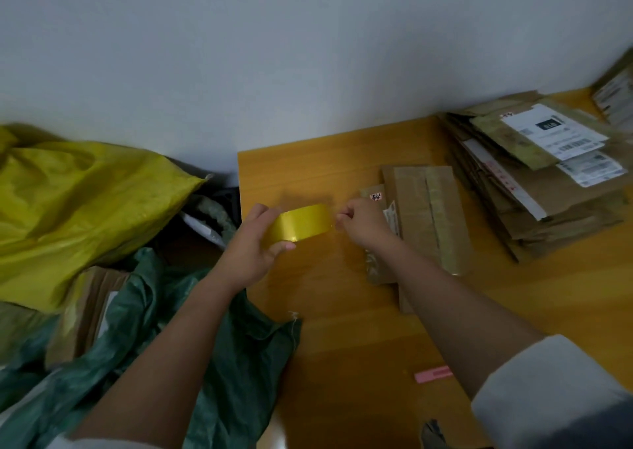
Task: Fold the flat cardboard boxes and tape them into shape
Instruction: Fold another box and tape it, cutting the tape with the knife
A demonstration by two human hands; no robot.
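My left hand (251, 243) grips a roll of yellow tape (301, 223) above the wooden table (342, 311), near its left edge. My right hand (363, 222) is just right of the roll, its fingers pinched at the roll's right side, seemingly on the tape end. A flattened brown cardboard box (424, 215) lies on the table directly behind and right of my right hand. A tall stack of flat cardboard boxes (534, 181) with white shipping labels stands at the back right of the table.
A yellow woven sack (75, 201) and a green woven sack (212, 345) with cardboard (85, 308) lie left of the table. A pink strip (433, 375) lies near the table's front. A grey wall rises behind. More boxes (616, 95) sit far right.
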